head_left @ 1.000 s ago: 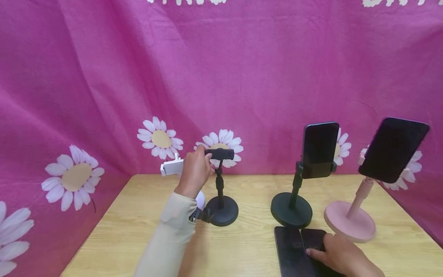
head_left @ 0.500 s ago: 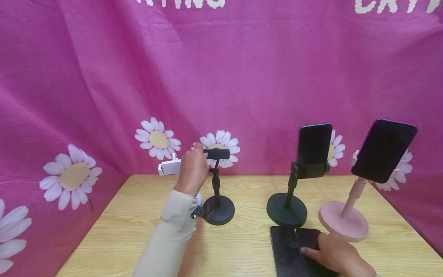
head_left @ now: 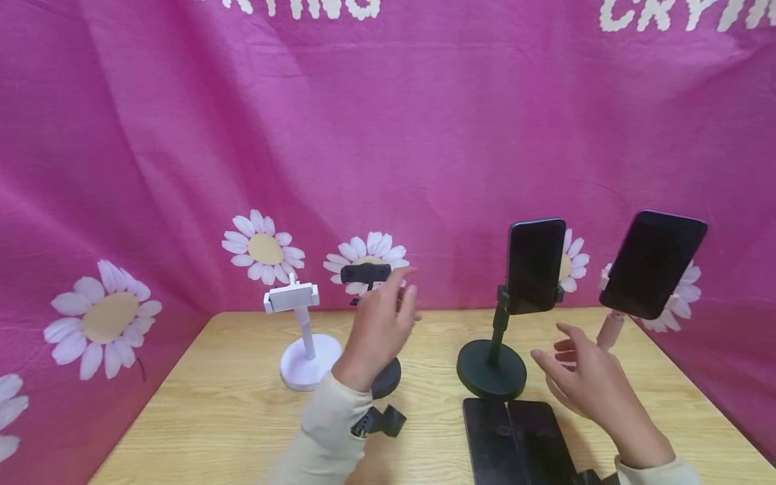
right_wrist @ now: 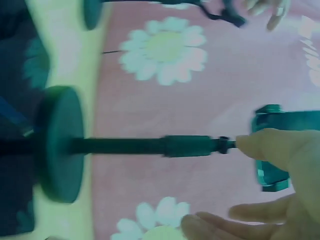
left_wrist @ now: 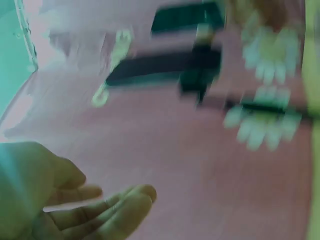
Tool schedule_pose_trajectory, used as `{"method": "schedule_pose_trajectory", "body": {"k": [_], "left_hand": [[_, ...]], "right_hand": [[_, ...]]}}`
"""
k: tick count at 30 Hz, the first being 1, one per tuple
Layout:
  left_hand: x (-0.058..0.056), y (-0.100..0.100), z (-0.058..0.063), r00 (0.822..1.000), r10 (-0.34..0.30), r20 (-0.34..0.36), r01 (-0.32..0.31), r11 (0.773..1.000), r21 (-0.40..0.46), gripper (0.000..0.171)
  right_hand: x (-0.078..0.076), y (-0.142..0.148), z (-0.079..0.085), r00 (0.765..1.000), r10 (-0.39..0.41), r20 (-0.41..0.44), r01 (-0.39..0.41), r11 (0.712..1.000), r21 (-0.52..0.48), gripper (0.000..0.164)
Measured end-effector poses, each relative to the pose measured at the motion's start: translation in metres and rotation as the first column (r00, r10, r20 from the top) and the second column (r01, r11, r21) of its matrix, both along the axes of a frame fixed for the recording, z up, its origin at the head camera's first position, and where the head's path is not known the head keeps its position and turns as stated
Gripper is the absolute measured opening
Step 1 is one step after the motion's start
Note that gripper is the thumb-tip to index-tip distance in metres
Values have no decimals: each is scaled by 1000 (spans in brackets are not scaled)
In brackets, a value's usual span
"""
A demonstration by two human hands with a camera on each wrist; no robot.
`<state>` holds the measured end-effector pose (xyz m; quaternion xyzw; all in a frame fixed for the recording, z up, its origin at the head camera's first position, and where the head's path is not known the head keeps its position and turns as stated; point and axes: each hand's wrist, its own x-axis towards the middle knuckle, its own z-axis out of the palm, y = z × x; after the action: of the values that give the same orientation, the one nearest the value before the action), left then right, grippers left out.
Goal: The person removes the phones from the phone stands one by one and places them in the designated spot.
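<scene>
My left hand is off the table with relaxed fingers and holds nothing. It overlaps the black phone stand, hiding most of its pole. In the left wrist view, bare space surrounds the left fingers. My right hand, also holding nothing, hovers with spread fingers in front of the pink phone stand and hides its base. Two dark phones lie side by side below it, a left one and a right one. The dark green stand rises just behind them.
A white phone stand with its holder unfilled stands at the left. The green stand carries an upright phone, and the pink one bears a tilted phone. A pink flowered cloth hangs behind the wooden table.
My left hand has let go of the black stand's holder and moved right, uncovering the white stand. My right hand has lifted off the right-hand phone on the table. The head view has shifted slightly.
</scene>
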<state>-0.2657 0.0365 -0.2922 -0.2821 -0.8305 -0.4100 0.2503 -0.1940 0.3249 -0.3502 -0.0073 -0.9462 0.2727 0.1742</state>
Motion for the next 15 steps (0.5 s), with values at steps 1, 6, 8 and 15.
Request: {"method": "schedule_pose_trajectory", "body": {"k": [1,6,8,15], "left_hand": [[1,9,-3,996,-74,42,73,997,25,34],[1,52,-13,958,-259,120,251,965,75,44],[-1,68,-15,956,-261,134,254,965,73,49],[-8,105,-18,975,-155,159,160,987,-17,51]], "right_hand": [[-1,-1,5,1000,1,-19,-2,999,-39,76],[-9,-6,25,998,-18,-68,6,985,-174,85],[-12,-7,30,997,-40,-73,23,977,-213,87],[-16,-14,35,984,-125,-128,77,942,-327,79]]}}
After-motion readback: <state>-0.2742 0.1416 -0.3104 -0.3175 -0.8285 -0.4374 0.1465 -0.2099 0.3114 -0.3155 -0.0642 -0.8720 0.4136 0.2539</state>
